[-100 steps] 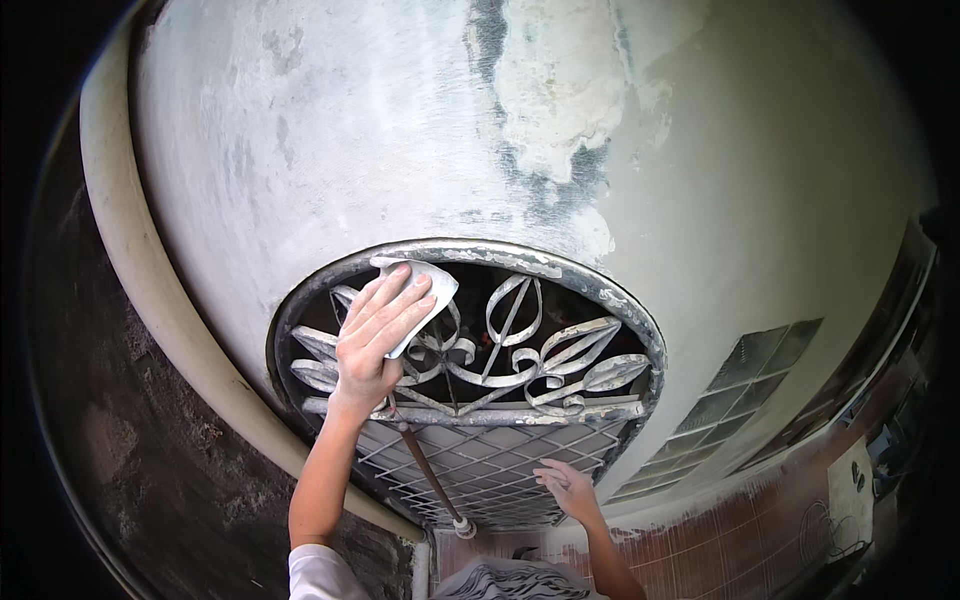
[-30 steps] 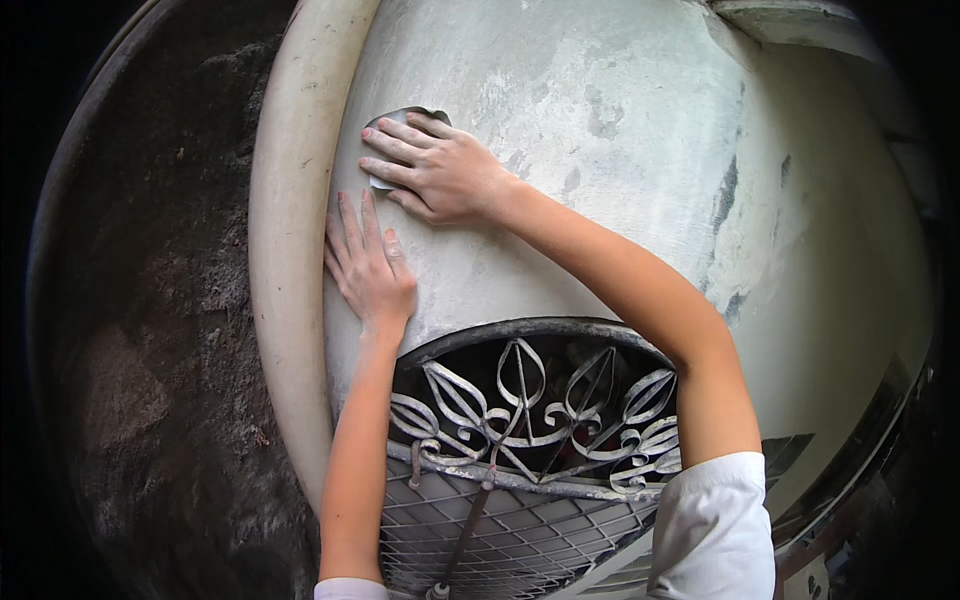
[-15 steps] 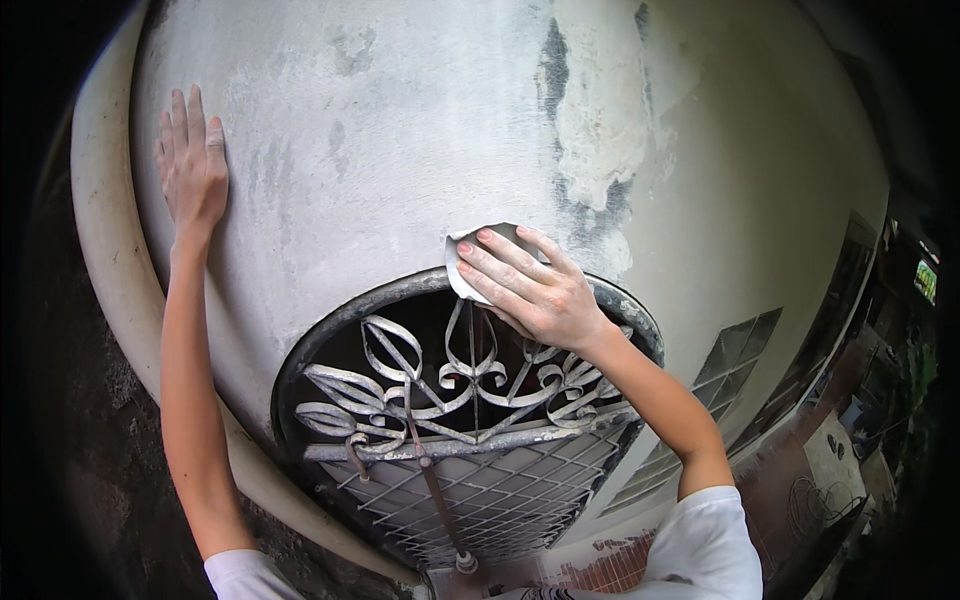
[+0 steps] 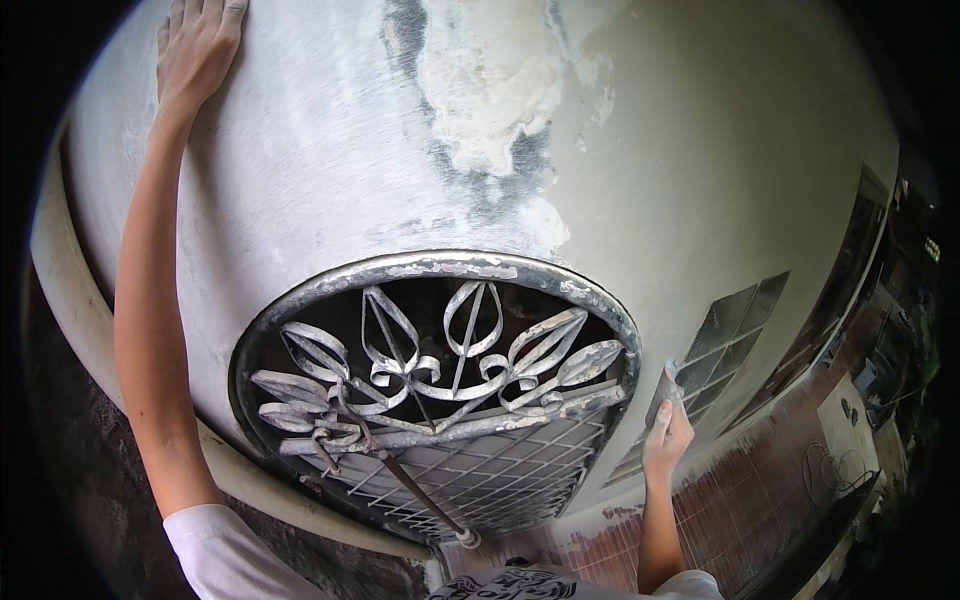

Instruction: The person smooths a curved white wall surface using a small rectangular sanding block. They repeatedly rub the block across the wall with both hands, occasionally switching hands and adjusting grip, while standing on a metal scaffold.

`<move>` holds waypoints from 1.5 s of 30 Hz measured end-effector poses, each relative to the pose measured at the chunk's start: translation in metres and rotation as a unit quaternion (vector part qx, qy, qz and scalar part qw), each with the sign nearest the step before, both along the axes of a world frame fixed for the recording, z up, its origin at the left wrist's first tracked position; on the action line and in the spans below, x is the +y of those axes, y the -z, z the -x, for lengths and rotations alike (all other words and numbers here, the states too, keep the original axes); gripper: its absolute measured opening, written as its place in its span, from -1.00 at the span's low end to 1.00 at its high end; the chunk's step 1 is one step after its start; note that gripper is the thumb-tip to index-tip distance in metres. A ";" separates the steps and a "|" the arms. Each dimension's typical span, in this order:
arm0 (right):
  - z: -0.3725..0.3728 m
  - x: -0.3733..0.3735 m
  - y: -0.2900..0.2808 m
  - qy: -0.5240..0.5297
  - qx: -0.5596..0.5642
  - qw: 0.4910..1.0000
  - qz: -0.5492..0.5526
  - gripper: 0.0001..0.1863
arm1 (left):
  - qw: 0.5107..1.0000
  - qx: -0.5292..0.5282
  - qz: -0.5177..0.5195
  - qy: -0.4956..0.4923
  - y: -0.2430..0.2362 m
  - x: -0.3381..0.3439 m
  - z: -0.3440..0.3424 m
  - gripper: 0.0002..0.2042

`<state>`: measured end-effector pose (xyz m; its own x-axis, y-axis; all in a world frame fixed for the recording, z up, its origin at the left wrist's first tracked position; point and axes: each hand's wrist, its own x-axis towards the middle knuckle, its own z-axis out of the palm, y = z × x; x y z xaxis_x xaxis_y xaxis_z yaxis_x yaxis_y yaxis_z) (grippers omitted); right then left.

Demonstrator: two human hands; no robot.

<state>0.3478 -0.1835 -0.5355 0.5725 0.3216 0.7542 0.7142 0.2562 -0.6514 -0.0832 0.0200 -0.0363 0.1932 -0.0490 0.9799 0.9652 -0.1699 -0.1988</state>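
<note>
High at the left, my left hand (image 4: 198, 48) rests open with its palm against the whitish wall (image 4: 300, 150); its fingertips run out of the top of the picture. My right hand (image 4: 668, 440) is lower on the right, closed on a folded sheet of sandpaper (image 4: 664, 386), the thumb pressed along it. The sandpaper is beside the arched opening and looks off the wall, though the gap is hard to judge. Patchy plaster (image 4: 490, 90) with dark grey worn streaks marks the wall above the arch.
An arched opening holds a scrolled, paint-worn metal grille (image 4: 440, 390) with lattice below. A thin rod (image 4: 425, 495) slants down from it. A rounded ledge (image 4: 75, 275) curves along the left. Barred windows (image 4: 740, 330) are at the right, over red floor tiles (image 4: 740, 500).
My right hand has come off the wall above the arch and dropped down to the right with the sandpaper. The view has shifted; my left hand still touches the wall, now higher in the picture.
</note>
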 end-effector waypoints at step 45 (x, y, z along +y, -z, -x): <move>0.019 -0.074 0.205 -0.546 0.729 0.384 0.151 -0.48 | 0.986 0.157 0.014 0.052 0.190 -0.038 -0.226 -0.42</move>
<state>0.3286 -0.2580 -0.7405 -0.2860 0.9171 -0.2779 -0.8919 -0.3608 -0.2727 0.1423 -0.0175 -0.2263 0.4819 -0.0585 0.8742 0.8341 -0.2750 -0.4782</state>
